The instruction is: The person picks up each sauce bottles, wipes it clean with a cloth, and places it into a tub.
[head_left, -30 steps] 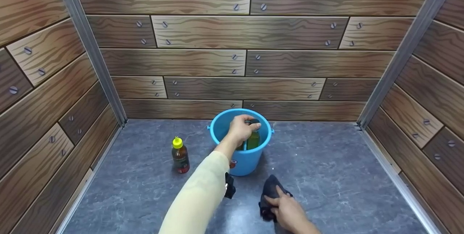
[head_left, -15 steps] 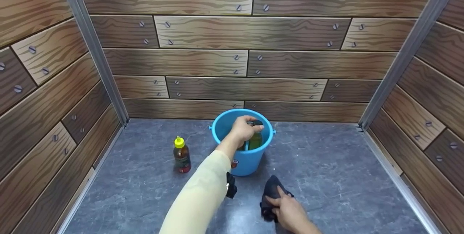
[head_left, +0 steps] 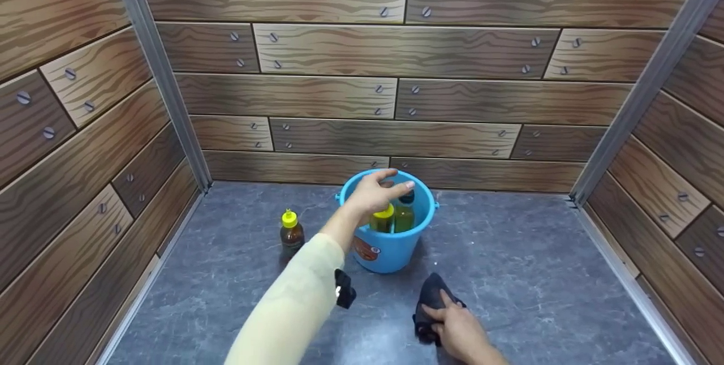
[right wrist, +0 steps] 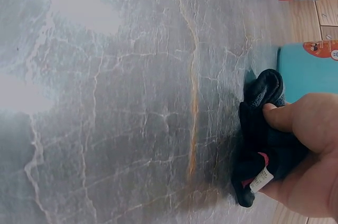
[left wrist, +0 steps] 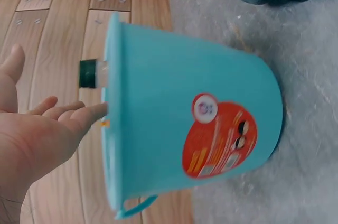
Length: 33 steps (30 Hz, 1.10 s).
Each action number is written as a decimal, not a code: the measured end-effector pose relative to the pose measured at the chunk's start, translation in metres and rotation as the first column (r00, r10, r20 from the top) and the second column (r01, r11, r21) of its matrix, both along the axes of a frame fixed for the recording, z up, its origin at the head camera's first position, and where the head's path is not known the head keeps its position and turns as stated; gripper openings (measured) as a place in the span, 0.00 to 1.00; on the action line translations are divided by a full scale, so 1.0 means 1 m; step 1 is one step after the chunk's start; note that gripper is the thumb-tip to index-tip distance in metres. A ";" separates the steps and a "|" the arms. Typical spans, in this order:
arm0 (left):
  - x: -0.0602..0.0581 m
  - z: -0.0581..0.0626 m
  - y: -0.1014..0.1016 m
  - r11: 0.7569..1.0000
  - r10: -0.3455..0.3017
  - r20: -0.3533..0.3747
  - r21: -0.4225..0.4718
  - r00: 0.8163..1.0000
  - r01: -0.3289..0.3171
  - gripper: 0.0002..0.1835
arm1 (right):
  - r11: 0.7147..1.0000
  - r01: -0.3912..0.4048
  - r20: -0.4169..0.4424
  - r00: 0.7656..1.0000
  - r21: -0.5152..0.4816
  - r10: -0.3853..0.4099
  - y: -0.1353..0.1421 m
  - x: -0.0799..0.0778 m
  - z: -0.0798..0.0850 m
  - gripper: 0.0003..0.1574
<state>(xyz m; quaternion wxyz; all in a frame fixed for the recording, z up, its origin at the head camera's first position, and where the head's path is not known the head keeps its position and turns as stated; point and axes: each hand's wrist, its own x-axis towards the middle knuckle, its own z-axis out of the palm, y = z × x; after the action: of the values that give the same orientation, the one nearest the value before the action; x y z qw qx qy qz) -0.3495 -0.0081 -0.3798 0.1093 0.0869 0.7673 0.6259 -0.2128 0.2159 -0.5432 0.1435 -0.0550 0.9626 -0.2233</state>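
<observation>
A blue bucket [head_left: 393, 254] stands on the floor, and my left hand [head_left: 370, 194] hovers over its rim with thumb and fingers spread, holding nothing. Inside are a bottle with a dark green cap [head_left: 405, 219] and a bottle with a yellow cap [head_left: 382, 213]; their lower parts are hidden by the bucket wall. In the left wrist view, the dark green cap [left wrist: 88, 73] pokes above the rim, apart from my fingers. My right hand [head_left: 462, 331] grips a bunched dark cloth [head_left: 431, 297] on the floor. A white tag [right wrist: 261, 180] shows on the cloth in the right wrist view.
A brown squeeze bottle with a yellow nozzle cap [head_left: 291, 233] stands upright left of the bucket, partly behind my left sleeve [head_left: 294, 297]. Wood-patterned walls [head_left: 362, 99] enclose the grey marbled floor [head_left: 526, 263] at the back and both sides.
My left hand has let go of the dark-capped bottle and lifted slightly up and left, its fingers spreading. The yellow cap in the bucket has come into sight. My right hand stays on the cloth.
</observation>
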 end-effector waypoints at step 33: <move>0.030 -0.020 -0.199 0.955 0.273 -0.015 0.127 0.962 -0.269 0.39 | 0.999 -0.001 0.006 1.000 0.037 0.001 -0.004 -0.002 0.000 0.28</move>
<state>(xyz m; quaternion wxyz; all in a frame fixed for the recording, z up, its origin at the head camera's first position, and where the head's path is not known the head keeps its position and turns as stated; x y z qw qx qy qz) -0.3195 -0.2066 -0.4000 0.0044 -0.0022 0.7334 0.6798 -0.2150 0.2118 -0.5432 0.1475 -0.0521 0.9660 -0.2057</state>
